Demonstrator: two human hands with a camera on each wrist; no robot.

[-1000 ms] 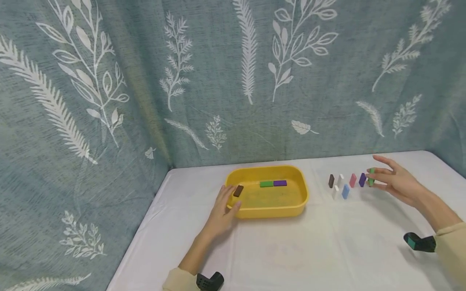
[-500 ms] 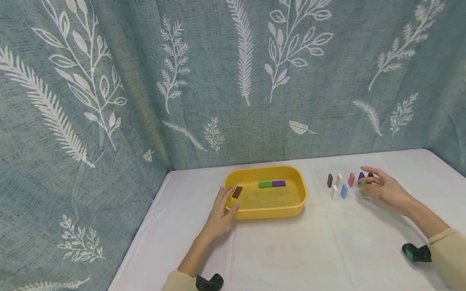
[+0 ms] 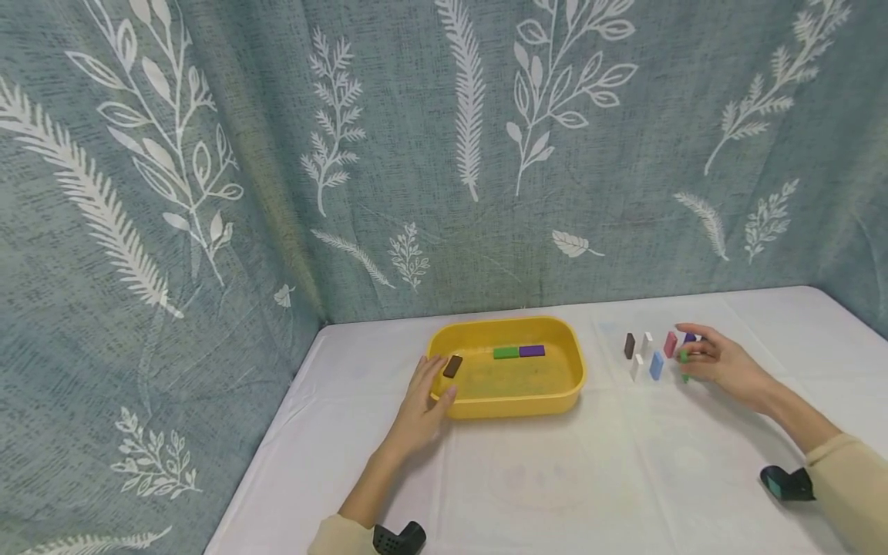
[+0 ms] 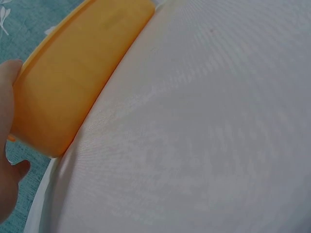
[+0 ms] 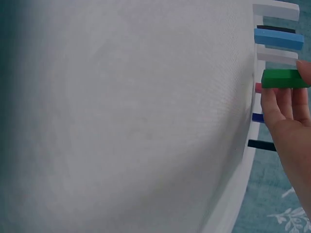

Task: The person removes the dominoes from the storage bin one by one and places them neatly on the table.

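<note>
My right hand pinches an upright green domino block between thumb and fingers, low over the white cloth. Just left of it in the head view stands a blue block, with a white block beside that. Behind them, a dark brown block, a white one, a pink block and a partly hidden purple block stand upright. A black block shows past my wrist in the right wrist view. My left hand rests its extended fingers on the left rim of a yellow tray.
Inside the tray lie a green block and a purple block end to end, plus a dark brown block near my left fingers. A patterned blue-green curtain hangs along the table's back and left.
My right hand has carried the green block from the back row leftward and nearer to me, beside the blue block. My left hand has stayed on the tray.
</note>
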